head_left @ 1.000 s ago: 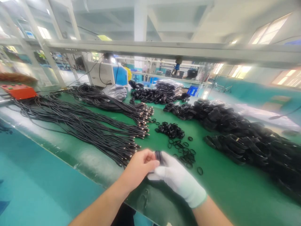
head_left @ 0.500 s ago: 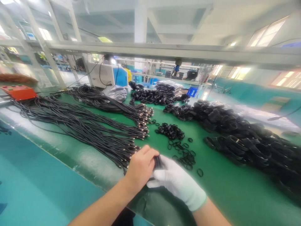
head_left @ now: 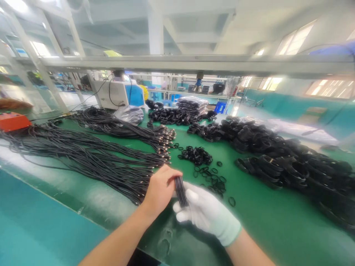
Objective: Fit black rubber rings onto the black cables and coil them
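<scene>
One black coil (head_left: pixel 181 192), held above the bench (head_left: pixel 255 232); its strands slant steeply, upper left to lower right; left hand (head_left: pixel 161 186), bare, grasps the upper end; right hand (head_left: pixel 204 210), gloved, grasps the lower; both touching, neither nearer; small black rings (head_left: pixel 197 156) lie beyond.

The bundle (head_left: pixel 181 192) is black with fine greyish stripes, the glove (head_left: pixel 206 212) white with a pale mint cuff (head_left: pixel 230 232). Black cables (head_left: pixel 83 155) show coppery tips (head_left: pixel 165 138); the rings (head_left: pixel 197 156) are plain black, the worktop (head_left: pixel 266 225) green. The control box (head_left: pixel 13 122) is orange-red, the floor (head_left: pixel 33 225) turquoise.
</scene>
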A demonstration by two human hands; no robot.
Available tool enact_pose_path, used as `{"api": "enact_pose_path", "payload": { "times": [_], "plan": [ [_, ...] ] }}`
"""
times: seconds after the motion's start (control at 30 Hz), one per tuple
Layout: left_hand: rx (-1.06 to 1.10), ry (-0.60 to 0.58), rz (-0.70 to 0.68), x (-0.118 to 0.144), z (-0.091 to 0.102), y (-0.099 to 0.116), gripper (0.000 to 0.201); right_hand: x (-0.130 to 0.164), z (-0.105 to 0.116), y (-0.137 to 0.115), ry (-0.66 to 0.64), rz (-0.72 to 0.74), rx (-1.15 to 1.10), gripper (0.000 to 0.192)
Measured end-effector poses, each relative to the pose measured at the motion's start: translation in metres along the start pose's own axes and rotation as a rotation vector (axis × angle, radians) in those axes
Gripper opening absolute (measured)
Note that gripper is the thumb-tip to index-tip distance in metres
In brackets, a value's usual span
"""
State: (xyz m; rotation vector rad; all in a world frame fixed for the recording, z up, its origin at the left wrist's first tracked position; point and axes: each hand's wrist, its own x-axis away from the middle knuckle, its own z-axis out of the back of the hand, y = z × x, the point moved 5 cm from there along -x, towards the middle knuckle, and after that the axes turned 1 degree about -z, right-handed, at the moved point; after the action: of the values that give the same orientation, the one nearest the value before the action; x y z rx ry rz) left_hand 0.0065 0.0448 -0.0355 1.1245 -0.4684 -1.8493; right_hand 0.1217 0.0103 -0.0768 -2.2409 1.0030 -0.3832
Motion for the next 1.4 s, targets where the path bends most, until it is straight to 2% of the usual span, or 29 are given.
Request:
{"api": "enact_pose_path", "payload": {
  "times": [0.1,0.23,0.33,0.4,0.5,0.6,0.7,0.77,0.9,1.0,1.17,1.3,1.4],
  "plan": [
    [-0.002,0.006,-0.008,0.001,-0.001,0.0,0.03,-0.002,0.0,0.001,-0.006,0.027,0.001,0.041],
    [-0.087,-0.01,-0.014,-0.003,-0.003,0.003,0.033,-0.004,0.008,0.001,0.115,0.028,0.081,0.04],
    [-0.113,-0.113,0.057,-0.012,0.002,0.0,0.033,-0.004,0.012,-0.002,0.127,0.039,0.1,0.035],
    [0.033,-0.253,0.123,-0.017,0.005,-0.004,0.033,-0.004,0.01,-0.001,0.065,-0.008,-0.002,0.036],
    [0.388,-0.483,0.168,-0.019,0.008,-0.006,0.035,-0.004,0.004,0.0,-0.004,-0.085,-0.126,0.044],
    [0.544,-0.567,0.191,-0.017,0.006,-0.008,0.032,-0.004,0.003,0.001,0.057,-0.112,-0.025,0.047],
    [0.391,-0.497,0.211,-0.017,0.002,-0.012,0.026,-0.002,0.01,-0.008,0.211,0.007,0.304,0.041],
    [0.33,-0.415,0.209,-0.017,0.001,-0.013,0.023,-0.001,0.011,-0.012,0.237,0.062,0.431,0.045],
    [0.391,-0.302,0.173,-0.014,0.0,-0.015,0.029,0.0,0.008,-0.011,0.152,0.056,0.311,0.045],
    [0.314,-0.262,0.112,-0.008,-0.005,-0.016,0.037,0.0,0.005,-0.009,0.085,0.053,0.24,0.042],
    [0.23,-0.062,0.043,-0.003,-0.01,-0.015,0.031,-0.003,0.006,-0.004,0.059,0.039,0.126,0.036],
    [0.185,-0.038,0.023,-0.002,-0.011,-0.014,0.031,-0.005,0.008,0.0,0.075,0.043,0.108,0.03],
    [0.14,-0.034,0.027,-0.003,-0.011,-0.014,0.033,-0.006,0.01,0.0,0.1,0.058,0.125,0.032]
  ]
}}
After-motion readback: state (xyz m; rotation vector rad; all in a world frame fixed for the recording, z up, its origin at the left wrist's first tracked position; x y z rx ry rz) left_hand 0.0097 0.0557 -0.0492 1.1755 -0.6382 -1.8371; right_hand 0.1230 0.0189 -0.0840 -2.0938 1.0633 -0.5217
